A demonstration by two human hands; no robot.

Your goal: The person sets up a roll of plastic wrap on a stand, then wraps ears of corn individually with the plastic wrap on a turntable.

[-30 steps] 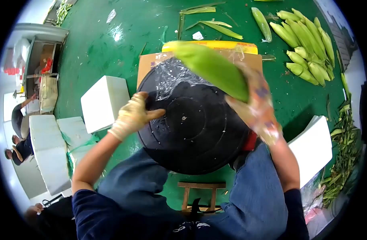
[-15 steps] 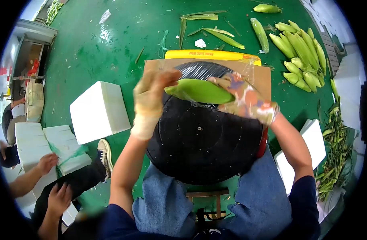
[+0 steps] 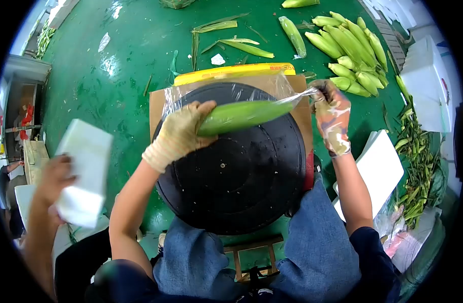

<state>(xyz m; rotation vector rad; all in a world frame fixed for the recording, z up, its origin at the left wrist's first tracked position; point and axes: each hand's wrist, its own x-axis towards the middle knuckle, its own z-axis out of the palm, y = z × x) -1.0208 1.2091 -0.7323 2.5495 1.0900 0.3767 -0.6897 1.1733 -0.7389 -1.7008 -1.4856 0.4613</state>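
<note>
A green ear of corn in its husk is held up over a round black turntable-like disc. My left hand, in a pale knit glove, is closed around the ear's left end. Clear plastic wrap covers the ear and tapers to a twisted tail on the right. My right hand, in a camouflage-patterned glove, pinches that tail. Behind the disc, more film stretches over a cardboard sheet and the yellow wrap box.
Several ears of corn lie piled at the upper right. Loose husks heap along the right side. White foam pieces lean near my right arm. At left, another person's hand grips a white foam block.
My right hand has moved right off the ear, drawing the film into a tail. My left hand now wraps around the ear. The co-worker has lifted a foam block; the view has shifted.
</note>
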